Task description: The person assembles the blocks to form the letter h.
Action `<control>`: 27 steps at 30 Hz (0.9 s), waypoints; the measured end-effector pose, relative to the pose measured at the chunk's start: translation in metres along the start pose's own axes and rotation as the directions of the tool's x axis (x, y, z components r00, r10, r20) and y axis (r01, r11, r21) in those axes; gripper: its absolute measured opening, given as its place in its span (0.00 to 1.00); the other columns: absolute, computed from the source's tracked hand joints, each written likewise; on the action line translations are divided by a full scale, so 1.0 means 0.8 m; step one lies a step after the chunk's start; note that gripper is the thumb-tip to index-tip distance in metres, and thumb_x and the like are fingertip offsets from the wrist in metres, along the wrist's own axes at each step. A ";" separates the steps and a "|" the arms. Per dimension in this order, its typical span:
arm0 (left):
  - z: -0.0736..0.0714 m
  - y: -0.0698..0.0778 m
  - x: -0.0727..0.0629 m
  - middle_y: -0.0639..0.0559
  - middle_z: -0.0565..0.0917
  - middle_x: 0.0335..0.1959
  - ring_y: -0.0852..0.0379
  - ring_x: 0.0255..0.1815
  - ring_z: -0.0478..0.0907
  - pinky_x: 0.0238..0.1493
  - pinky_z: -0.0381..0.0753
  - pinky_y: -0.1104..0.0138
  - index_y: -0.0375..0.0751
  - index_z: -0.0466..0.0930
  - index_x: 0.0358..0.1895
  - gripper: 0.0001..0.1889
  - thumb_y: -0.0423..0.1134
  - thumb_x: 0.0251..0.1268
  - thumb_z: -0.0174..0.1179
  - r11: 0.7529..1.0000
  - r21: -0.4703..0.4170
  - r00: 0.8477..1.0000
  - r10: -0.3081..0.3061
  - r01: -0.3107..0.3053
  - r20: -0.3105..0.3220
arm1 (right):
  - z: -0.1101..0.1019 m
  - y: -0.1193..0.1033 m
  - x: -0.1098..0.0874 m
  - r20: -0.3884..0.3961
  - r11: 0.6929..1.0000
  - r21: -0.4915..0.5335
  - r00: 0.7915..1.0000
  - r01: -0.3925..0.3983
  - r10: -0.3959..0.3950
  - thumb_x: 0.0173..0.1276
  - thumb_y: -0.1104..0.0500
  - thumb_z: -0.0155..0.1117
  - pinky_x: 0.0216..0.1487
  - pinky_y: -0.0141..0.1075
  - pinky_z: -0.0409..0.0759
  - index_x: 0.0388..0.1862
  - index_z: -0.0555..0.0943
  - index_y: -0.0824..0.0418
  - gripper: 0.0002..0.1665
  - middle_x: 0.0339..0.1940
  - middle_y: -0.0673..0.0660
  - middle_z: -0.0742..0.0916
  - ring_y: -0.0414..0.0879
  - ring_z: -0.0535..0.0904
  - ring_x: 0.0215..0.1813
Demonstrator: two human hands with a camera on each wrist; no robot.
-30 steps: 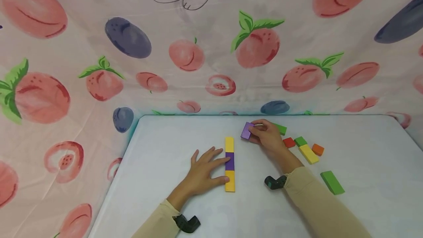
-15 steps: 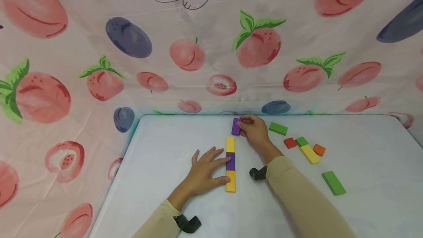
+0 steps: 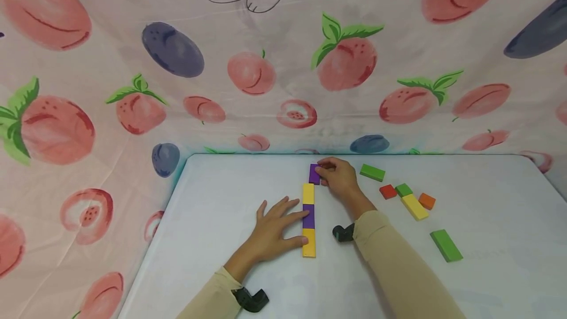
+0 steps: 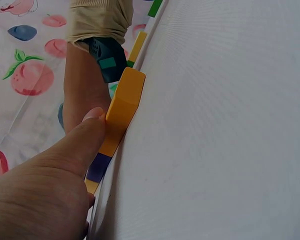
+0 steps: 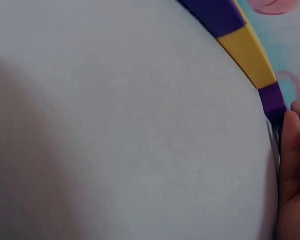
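Behind the bench [image 3: 221, 181] and down its left side is a great big pale cloth [image 3: 266, 82] with fruit drawn on it. Next in size is the white bench. Two tan sleeves [image 3: 405, 265] reach over it from the near side.

The left hand [image 3: 271, 234] has its fingers spread apart. One finger is on the middle purple block [image 3: 310, 222] and the thumb is on the near yellow block [image 3: 309, 250]. The right hand [image 3: 340, 176] pinches the held purple block [image 3: 313, 175] with thumb and fingers.

Those two blocks and the far yellow block [image 3: 308, 194] make a straight row, end to end. Off to the right lie a near green block [image 3: 446, 245], a far green block [image 3: 372, 172] and a loose yellow block [image 3: 414, 207].

The held purple block is at the row's far end, a bit to the right of its line; I can't tell if they touch. It looks light, hard and smooth. It should not squash or break easily, but it might slip or bump the row. Its long sides look best to hold.

Smallest are the little green block [image 3: 403, 190], orange block [image 3: 427, 201] and red block [image 3: 388, 191].
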State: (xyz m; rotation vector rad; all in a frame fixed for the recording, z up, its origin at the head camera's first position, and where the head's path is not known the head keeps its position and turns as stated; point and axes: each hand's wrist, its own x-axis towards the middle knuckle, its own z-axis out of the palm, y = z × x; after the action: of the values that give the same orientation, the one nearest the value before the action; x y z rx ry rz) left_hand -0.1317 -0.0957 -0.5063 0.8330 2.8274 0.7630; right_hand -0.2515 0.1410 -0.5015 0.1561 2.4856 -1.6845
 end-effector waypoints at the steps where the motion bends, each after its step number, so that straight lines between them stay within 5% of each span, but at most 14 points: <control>1: 0.000 0.000 0.000 0.58 0.64 0.81 0.50 0.85 0.50 0.77 0.35 0.33 0.70 0.72 0.72 0.33 0.69 0.64 0.60 1.000 0.000 1.000 -0.001 0.001 0.001 | -0.002 0.000 0.000 0.018 1.000 0.000 1.000 -0.005 0.005 0.73 0.54 0.68 0.42 0.33 0.88 0.60 0.83 0.56 0.19 0.51 0.60 0.86 0.47 0.85 0.45; 11: 0.000 0.000 0.000 0.58 0.64 0.81 0.50 0.85 0.50 0.77 0.35 0.33 0.70 0.72 0.72 0.33 0.69 0.65 0.60 1.000 0.000 1.000 -0.006 0.006 0.008 | -0.023 -0.004 0.001 0.214 0.998 -0.009 0.975 -0.062 0.063 0.67 0.58 0.74 0.48 0.34 0.87 0.70 0.77 0.56 0.32 0.64 0.60 0.80 0.48 0.84 0.47; 27: -0.001 0.001 0.001 0.59 0.64 0.81 0.50 0.85 0.50 0.77 0.34 0.33 0.70 0.72 0.72 0.33 0.69 0.64 0.60 1.000 -0.004 1.000 -0.007 0.007 0.010 | -0.021 -0.006 0.001 0.208 0.996 -0.093 0.978 -0.014 0.033 0.70 0.54 0.71 0.43 0.32 0.87 0.69 0.77 0.57 0.30 0.64 0.62 0.79 0.44 0.85 0.36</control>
State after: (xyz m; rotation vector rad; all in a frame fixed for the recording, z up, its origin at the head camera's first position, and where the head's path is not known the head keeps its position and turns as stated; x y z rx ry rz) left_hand -0.1320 -0.0951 -0.5054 0.8230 2.8179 0.7612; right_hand -0.2539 0.1548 -0.4911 -0.0017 2.3873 -1.4904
